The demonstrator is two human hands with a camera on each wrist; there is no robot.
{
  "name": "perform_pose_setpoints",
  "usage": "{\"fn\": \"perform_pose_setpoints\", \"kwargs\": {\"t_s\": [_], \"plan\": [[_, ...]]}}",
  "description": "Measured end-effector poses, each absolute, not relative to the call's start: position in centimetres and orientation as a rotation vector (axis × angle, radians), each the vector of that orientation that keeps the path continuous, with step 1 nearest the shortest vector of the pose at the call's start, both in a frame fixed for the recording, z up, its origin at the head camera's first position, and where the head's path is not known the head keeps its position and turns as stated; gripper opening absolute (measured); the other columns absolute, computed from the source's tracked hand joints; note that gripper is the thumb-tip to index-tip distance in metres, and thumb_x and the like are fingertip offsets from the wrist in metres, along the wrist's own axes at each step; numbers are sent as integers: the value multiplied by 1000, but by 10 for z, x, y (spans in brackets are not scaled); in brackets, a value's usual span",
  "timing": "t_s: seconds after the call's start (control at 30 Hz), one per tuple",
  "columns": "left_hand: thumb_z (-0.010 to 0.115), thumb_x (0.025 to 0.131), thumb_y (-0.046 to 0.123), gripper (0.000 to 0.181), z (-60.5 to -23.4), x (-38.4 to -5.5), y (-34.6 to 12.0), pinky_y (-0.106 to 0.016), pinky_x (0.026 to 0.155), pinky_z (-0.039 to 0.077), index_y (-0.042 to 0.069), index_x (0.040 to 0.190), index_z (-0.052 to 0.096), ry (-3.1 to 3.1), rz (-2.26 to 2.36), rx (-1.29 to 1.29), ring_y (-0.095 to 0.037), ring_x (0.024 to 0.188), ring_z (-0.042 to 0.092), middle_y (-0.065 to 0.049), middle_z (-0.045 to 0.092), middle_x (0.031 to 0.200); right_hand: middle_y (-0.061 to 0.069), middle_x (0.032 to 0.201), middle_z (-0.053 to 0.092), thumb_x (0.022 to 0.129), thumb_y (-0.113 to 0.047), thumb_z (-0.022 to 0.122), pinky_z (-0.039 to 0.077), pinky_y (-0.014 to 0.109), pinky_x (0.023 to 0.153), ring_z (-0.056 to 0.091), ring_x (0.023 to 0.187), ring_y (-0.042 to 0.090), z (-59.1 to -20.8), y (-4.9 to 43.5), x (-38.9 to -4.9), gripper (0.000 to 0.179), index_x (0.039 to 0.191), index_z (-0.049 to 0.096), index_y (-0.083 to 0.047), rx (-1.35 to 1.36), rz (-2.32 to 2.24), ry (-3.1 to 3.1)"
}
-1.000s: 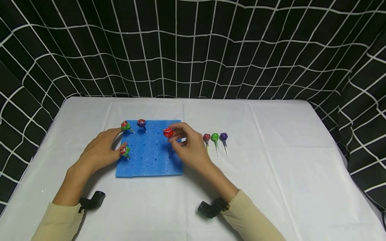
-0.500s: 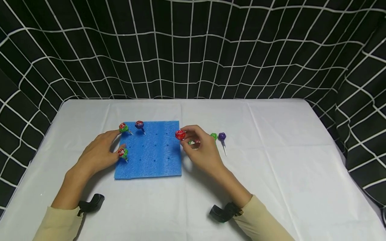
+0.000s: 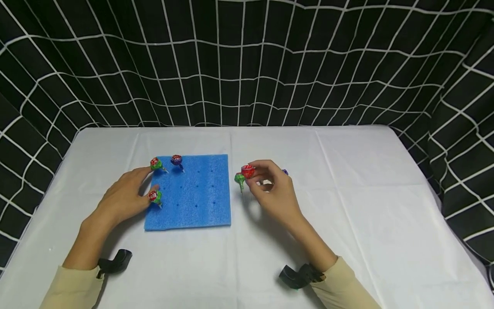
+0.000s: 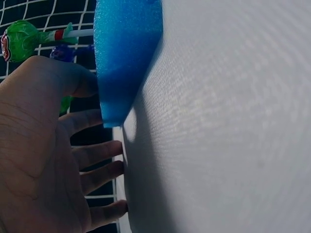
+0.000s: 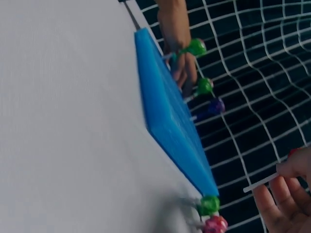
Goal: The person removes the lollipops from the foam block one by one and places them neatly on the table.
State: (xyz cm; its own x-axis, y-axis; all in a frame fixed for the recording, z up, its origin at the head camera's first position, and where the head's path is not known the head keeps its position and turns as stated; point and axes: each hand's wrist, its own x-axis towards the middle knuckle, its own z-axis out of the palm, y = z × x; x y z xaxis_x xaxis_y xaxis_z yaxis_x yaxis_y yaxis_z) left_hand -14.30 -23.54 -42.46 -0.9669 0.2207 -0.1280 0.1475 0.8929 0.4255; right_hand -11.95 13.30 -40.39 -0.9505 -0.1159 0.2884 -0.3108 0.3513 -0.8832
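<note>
My right hand (image 3: 275,189) pinches a red lollipop (image 3: 248,171) above the table, to the right of a blue foam board (image 3: 204,214). The white stick (image 5: 262,183) pokes out past the fingers in the right wrist view. My left hand (image 3: 125,195) lies at the board's left edge, its thumb (image 4: 80,80) touching the foam and the other fingers extended beside it. Stuck in the board are a green-and-red lollipop (image 3: 155,163) at the back left corner, another green-and-red lollipop (image 3: 155,196) by the thumb, and a purple lollipop (image 3: 176,160) along the back.
A green lollipop (image 3: 239,177) lies on the white tablecloth (image 3: 347,240) just right of the board. Beside it a pink-red lollipop (image 5: 215,224) shows in the right wrist view. A purple lollipop (image 3: 285,171) is mostly hidden behind my right hand. Small holes dot the board.
My right hand has moved right with the red lollipop, from over the board to above the loose lollipops. The left hand stays at the board's left edge.
</note>
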Motion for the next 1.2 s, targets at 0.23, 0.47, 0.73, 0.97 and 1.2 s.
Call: {"fn": "perform_pose_setpoints", "kwargs": {"t_s": [0.23,0.47,0.73,0.97,1.2], "plan": [[57,103,30,66,-426,-142,-235,-71,125,29,0,159,41,2912,616,300,-53,153,35,-29,43,164,13,110,76,93,3,74,60,20,72,70,91,6,-400,152,-124,37,128,67,-8,328,1694,-2439],[57,102,30,67,-427,-143,-236,-72,124,30,1,160,41,2909,618,291,-53,154,35,-28,42,164,14,104,75,93,3,74,59,18,72,69,89,2,-404,173,-129,39,129,67,-8,253,1546,-2503],[57,101,28,67,-426,-144,-236,-72,124,29,1,160,40,2902,619,287,-52,154,34,-28,42,165,17,104,75,93,1,74,58,13,73,66,87,-2,-412,196,-133,39,131,65,-4,155,1416,-2568],[58,98,24,70,-424,-147,-235,-74,124,29,0,161,39,2897,609,281,-53,154,33,-28,40,165,18,104,78,93,3,72,57,10,75,71,85,6,-417,211,-138,36,128,68,-4,133,1348,-2566],[58,101,29,68,-425,-143,-234,-74,123,30,0,160,41,2907,620,287,-54,153,35,-30,42,164,19,103,80,93,-1,74,51,12,76,79,87,29,-423,219,-140,35,127,69,-4,63,1269,-2623]]}}
